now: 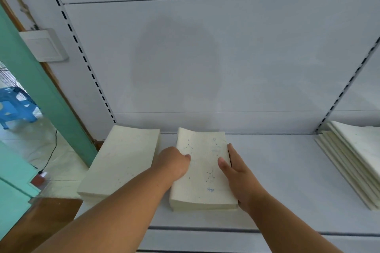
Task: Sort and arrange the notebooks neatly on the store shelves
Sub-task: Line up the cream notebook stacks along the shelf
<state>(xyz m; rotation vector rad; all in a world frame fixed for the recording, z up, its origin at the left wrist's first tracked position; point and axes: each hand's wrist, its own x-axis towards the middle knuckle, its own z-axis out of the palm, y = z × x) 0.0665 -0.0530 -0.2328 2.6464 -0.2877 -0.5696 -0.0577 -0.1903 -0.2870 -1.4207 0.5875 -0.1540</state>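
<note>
1. White shelf (287,170): carries three cream notebook stacks in front of a plain white back panel (205,57).
2. Left stack (119,162): lies at the shelf's left end, just beside the middle stack.
3. Right stack (353,162): fanned, well apart at the right edge.
4. Middle stack (202,172): centred, top cover printed with blue dotted patterns.
5. Right hand (239,174): grips the middle stack's right edge, thumb on the cover, fingers along the side.
6. Left hand (173,163): grips its left edge, thumb on the cover, fingers hidden.
7. Blue stool (16,104): stands on the floor at far left.
</note>
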